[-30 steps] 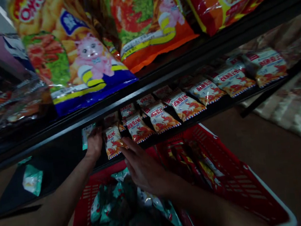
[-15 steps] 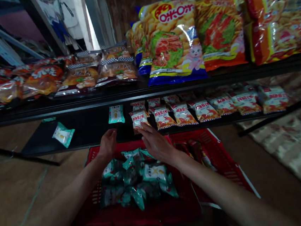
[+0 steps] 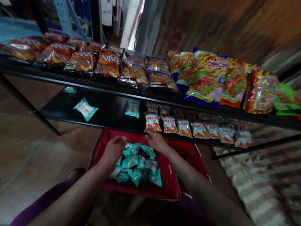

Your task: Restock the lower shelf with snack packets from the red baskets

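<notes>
My left hand [image 3: 114, 150] hovers over the left side of a red shopping basket [image 3: 170, 187], its fingers stretched inward with nothing in them. Above the basket's far right part is my right hand [image 3: 157, 141], open and empty, its fingertips just below the lower shelf's front edge. Between and below the hands, several teal snack packets [image 3: 135, 173] lie piled in the basket. White-and-orange snack packets [image 3: 169, 124] stand in rows on the lower shelf, close beyond my right hand. A single teal packet [image 3: 132, 108] stands left of those rows, and another teal packet [image 3: 85, 109] lies farther left.
A second red basket [image 3: 194, 158] sits to the right, partly behind my right arm. The black upper shelf [image 3: 83, 82] carries orange snack bags [image 3: 108, 63], brown bags [image 3: 133, 73] and large yellow bags [image 3: 207, 77]. A thin black shelf leg [image 3: 44, 118] stands at left on the tiled floor.
The view has turned and tilted, showing more of the shelf's left end. My right hand has drawn back from the front white-and-orange packet. The left hand stays over the basket side.
</notes>
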The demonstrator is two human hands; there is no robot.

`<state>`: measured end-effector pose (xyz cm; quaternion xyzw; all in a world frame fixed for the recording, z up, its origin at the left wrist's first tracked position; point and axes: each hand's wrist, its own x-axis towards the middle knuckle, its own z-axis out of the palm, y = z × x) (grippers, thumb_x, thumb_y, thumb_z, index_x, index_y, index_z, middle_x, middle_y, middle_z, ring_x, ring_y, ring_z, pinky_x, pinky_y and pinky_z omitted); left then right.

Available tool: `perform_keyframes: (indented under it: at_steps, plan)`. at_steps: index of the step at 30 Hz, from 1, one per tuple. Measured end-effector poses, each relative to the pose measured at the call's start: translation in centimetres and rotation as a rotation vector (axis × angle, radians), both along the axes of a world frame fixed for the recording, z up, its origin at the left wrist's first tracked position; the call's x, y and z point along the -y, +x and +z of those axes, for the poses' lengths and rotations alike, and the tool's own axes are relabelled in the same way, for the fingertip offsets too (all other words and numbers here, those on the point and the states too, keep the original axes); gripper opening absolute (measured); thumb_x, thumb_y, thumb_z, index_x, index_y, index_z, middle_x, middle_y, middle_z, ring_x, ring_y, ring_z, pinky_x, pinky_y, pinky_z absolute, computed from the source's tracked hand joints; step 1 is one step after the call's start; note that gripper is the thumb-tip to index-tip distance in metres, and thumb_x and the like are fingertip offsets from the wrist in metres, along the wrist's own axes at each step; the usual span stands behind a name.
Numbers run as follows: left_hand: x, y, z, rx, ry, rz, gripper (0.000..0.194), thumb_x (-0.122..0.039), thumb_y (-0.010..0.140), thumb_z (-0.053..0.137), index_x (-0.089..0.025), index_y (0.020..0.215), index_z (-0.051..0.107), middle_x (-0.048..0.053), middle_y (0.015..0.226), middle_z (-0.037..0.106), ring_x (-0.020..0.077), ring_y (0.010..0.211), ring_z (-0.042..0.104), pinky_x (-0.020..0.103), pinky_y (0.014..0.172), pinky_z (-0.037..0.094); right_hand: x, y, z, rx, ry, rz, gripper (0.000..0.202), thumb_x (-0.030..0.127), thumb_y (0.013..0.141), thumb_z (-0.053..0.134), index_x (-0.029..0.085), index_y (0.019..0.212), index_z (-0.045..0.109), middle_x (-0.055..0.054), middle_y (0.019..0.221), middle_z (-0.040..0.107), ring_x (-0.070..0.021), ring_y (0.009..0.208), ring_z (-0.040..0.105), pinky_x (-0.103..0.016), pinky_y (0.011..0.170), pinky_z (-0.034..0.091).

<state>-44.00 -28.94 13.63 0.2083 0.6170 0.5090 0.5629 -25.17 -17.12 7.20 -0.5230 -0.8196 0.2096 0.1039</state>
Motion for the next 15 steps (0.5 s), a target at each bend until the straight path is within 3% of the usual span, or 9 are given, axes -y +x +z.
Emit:
perform_keyframes:
  at_steps: [4, 8, 12, 15]
  plan:
    - [-1.9, -0.3, -0.4, -0.010, -0.044, -0.034, 0.020, -0.013, 0.063, 0.057, -0.015, 0.081, 0.065, -0.005, 0.050, 0.048, 0.0099, 0.048, 0.043, 0.022, 0.051, 0.032, -1.0, -2.0, -1.8, -0.020, -0.054, -0.004, 0.038, 0.015, 0.085, 0.047, 0.009, 0.118, 0.063, -0.018, 0.131, 0.057, -0.0263, 0.126, 0.051, -0.043, 0.110, 0.036]
    - [-3.5, -0.2, -0.7, -0.112, 0.020, -0.013, 0.018, -0.012, 0.065, 0.053, -0.015, 0.078, 0.066, 0.000, 0.061, 0.058, 0.0120, 0.058, 0.050, 0.024, 0.059, 0.039, -1.7, -4.7, -3.3, -0.243, -0.136, -0.043, 0.032, 0.014, 0.078, 0.053, 0.012, 0.106, 0.069, -0.016, 0.125, 0.062, -0.0282, 0.123, 0.053, -0.046, 0.109, 0.035]
    - [-3.3, -0.2, 0.5, -0.095, 0.016, -0.025, 0.017, -0.014, 0.069, 0.051, -0.015, 0.079, 0.065, 0.003, 0.072, 0.062, 0.0137, 0.066, 0.054, 0.024, 0.063, 0.041, -2.3, -8.5, -4.6, -0.425, -0.270, -0.036, 0.035, 0.016, 0.071, 0.061, 0.017, 0.105, 0.068, -0.008, 0.101, 0.071, -0.0235, 0.097, 0.066, -0.039, 0.093, 0.049]
    - [-2.6, -0.8, 1.5, -0.074, 0.032, -0.035, 0.020, -0.015, 0.071, 0.050, -0.015, 0.083, 0.066, 0.004, 0.078, 0.063, 0.0147, 0.068, 0.056, 0.025, 0.063, 0.041, -2.8, -11.9, -5.8, -0.525, -0.384, -0.032, 0.034, 0.021, 0.076, 0.059, 0.019, 0.109, 0.066, -0.004, 0.092, 0.071, -0.0189, 0.090, 0.066, -0.032, 0.086, 0.052]
